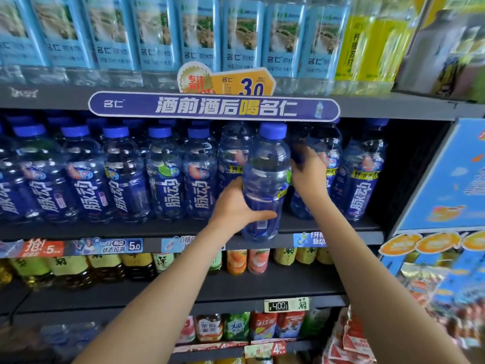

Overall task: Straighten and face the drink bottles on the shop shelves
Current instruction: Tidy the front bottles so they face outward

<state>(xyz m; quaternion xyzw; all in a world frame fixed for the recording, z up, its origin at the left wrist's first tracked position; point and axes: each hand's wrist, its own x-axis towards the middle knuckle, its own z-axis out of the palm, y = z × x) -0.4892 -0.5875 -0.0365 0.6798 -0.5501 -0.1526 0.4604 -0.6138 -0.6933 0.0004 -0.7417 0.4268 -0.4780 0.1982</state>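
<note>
A row of blue-capped, blue-labelled drink bottles (123, 174) stands on the middle shelf (131, 231). My left hand (236, 203) grips one of these bottles (266, 169) around its lower body; it sits forward of the row at the shelf's front edge, with its barcode side toward me. My right hand (308, 172) reaches behind it and curls around another blue bottle (319, 153) deeper in the row; its fingertips are blurred. One more blue bottle (363, 174) stands at the row's right end.
Pale blue-labelled water bottles (199, 35) fill the top shelf above a purple sign (214, 106). Tea and juice bottles (236, 261) line the lower shelves. A blue cardboard display (441, 179) and snack packs (351, 342) stand at the right.
</note>
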